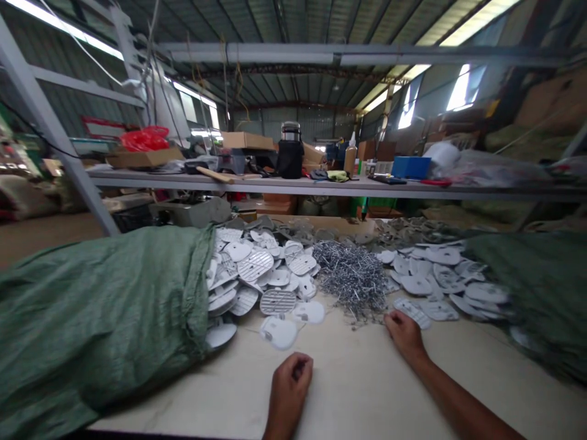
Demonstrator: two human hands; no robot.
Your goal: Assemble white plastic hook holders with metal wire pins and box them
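My left hand (291, 385) rests on the pale tabletop (348, 391) with its fingers curled in, and nothing shows in it. The nearest piece to it is a round white plastic cover (278, 332), some way up the table. My right hand (403, 335) lies further forward, its fingertips at the edge of a white slotted plastic disc (411, 311). Just beyond that hand is a heap of short metal nails (351, 278). Several white plastic discs with grilles (270, 266) lie spread on both sides of the heap.
Green woven sacks (92, 318) lie on the table at the left and right (536, 287), with discs spilling from their mouths. Grey pieces lie behind the heap. A long metal shelf (316, 185) above holds cardboard boxes, a black flask and a blue box.
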